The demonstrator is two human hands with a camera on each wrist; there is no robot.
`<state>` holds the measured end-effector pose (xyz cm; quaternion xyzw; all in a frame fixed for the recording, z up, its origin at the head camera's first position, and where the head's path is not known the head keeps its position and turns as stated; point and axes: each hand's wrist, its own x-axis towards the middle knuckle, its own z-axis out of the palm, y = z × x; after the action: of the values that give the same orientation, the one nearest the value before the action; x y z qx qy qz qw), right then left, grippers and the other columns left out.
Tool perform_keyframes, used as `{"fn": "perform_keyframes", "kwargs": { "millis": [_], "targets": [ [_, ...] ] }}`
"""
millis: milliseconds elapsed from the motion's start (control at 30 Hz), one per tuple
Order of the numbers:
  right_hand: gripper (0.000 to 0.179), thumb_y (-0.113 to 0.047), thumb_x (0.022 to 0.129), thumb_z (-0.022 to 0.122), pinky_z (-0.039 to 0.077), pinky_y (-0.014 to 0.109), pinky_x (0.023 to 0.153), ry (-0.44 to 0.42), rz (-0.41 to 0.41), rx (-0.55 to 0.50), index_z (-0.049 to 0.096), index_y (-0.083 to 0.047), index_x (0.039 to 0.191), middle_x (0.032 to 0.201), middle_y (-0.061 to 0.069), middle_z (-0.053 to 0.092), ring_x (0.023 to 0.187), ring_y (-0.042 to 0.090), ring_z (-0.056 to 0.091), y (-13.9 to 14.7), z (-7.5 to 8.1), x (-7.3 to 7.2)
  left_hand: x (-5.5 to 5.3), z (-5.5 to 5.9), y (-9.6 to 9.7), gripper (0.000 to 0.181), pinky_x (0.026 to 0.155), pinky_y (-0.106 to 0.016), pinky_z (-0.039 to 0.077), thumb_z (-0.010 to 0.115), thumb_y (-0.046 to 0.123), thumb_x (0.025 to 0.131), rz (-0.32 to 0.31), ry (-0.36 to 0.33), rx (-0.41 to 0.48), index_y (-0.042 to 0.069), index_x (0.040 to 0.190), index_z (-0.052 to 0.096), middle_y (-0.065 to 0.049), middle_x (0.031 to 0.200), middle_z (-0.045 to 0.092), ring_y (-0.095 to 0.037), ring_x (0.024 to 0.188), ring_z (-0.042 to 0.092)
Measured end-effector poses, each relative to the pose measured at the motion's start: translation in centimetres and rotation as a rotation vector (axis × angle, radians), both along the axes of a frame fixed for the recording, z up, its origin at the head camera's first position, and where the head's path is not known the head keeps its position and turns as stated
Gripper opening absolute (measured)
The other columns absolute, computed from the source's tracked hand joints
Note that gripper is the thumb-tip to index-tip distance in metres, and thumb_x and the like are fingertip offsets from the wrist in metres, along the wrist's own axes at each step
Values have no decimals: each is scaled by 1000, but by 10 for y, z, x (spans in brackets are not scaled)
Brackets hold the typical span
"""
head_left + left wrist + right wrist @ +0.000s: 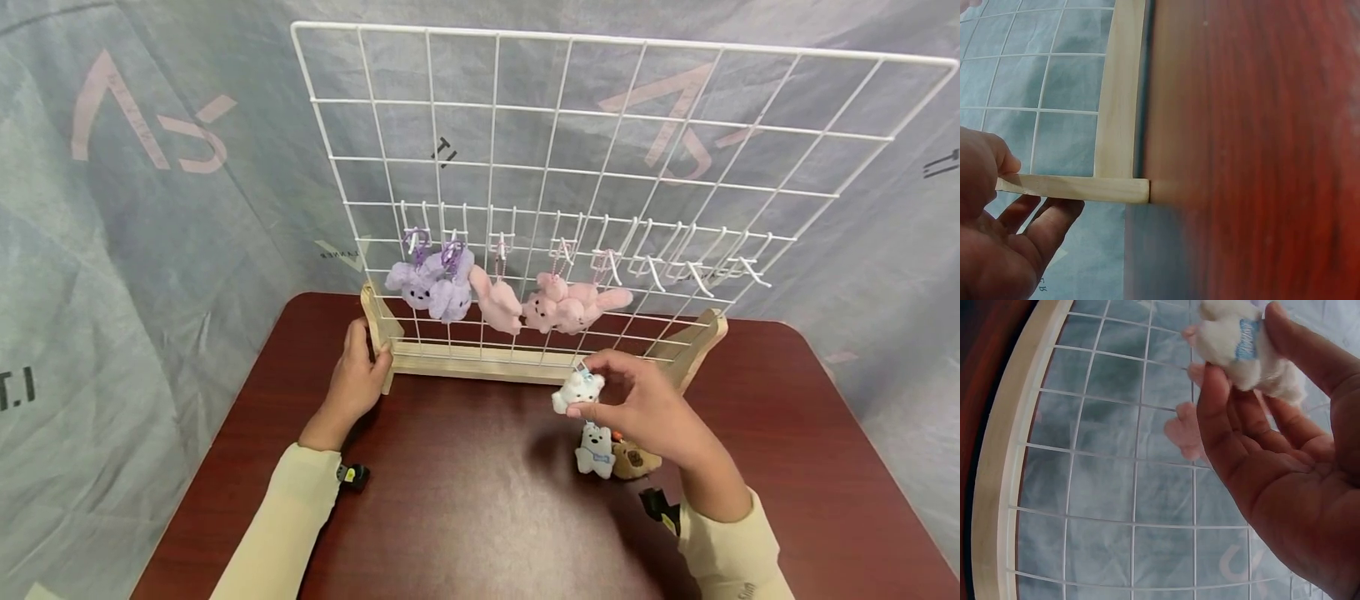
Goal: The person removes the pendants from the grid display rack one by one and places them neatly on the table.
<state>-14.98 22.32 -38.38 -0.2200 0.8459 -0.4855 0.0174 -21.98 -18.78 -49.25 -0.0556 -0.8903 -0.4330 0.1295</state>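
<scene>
My right hand (645, 408) pinches a small white plush bear keychain (577, 392) between thumb and fingers, in front of the rack's lower part. A blue patch shows on this white plush (1246, 339) in the right wrist view. My left hand (356, 375) grips the left wooden side stand (1079, 186) of the white wire grid rack (495, 107), thumb on one face and fingers on the other. Below my right hand, another white plush bear (596, 452) with a blue bone-shaped patch lies on the table beside a brown plush (636, 460).
Purple plush keychains (431, 283) hang on the leftmost hooks, and pink plush keychains (498, 300) hang on the middle ones. Several bare hooks (697, 279) stick out at the right. A wooden bar (480, 364) runs along the rack's base on the dark red table (465, 500).
</scene>
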Motion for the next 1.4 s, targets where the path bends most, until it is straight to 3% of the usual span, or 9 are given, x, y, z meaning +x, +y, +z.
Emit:
{"fn": "perform_keyframes", "kwargs": {
  "millis": [133, 200, 400, 667, 933, 1133, 1400],
  "targets": [
    [66, -7, 83, 89, 56, 25, 72, -9, 39, 63, 59, -9, 142, 106, 12, 68, 82, 7, 67, -1, -2, -2, -1, -1, -1, 49, 90, -57, 51, 54, 18, 107, 6, 0, -5, 7, 150, 35, -19, 139, 44, -40, 101, 60],
    [67, -9, 85, 88, 56, 26, 70, -26, 63, 91, 58, -12, 145, 106, 11, 67, 78, 7, 65, -1, -3, -2, -1, -2, -1, 48, 89, -57, 51, 53, 18, 107, 6, -2, -9, 7, 150, 35, -19, 139, 44, -40, 100, 60],
    [32, -15, 89, 85, 54, 26, 65, -60, 101, 189, 73, -10, 118, 93, 3, 70, 72, 5, 61, -1, -9, -5, 0, 0, -1, 48, 87, -58, 51, 53, 18, 107, 9, 1, -12, 7, 150, 35, -19, 139, 45, -41, 98, 61],
    [4, -20, 97, 77, 50, 23, 72, -125, 269, 354, 73, -17, 98, 85, -7, 65, 76, 5, 58, -10, -27, -14, 0, 0, -2, 47, 87, -58, 51, 53, 18, 107, 15, -4, -11, 8, 149, 34, -19, 138, 44, -42, 98, 61],
    [17, -11, 105, 61, 47, 24, 73, -113, 363, 464, 75, -12, 94, 82, -4, 65, 73, 0, 53, -16, -42, -18, 1, 0, -2, 47, 86, -56, 51, 53, 17, 106, 19, -8, -12, 7, 149, 34, -20, 136, 45, -41, 98, 61],
    [20, -3, 104, 58, 49, 26, 78, -90, 376, 513, 77, -8, 101, 95, -2, 73, 83, 2, 57, -19, -49, -21, 0, 0, -2, 48, 88, -58, 50, 53, 16, 106, 16, -12, -15, 7, 149, 34, -20, 137, 45, -42, 101, 61],
    [19, 1, 100, 62, 52, 30, 81, -117, 264, 543, 79, -2, 109, 107, 7, 79, 96, 13, 67, -20, -54, -22, -1, -1, 0, 49, 91, -59, 49, 53, 17, 106, 16, -25, -13, 8, 150, 33, -19, 139, 45, -42, 104, 60]
  ]
}}
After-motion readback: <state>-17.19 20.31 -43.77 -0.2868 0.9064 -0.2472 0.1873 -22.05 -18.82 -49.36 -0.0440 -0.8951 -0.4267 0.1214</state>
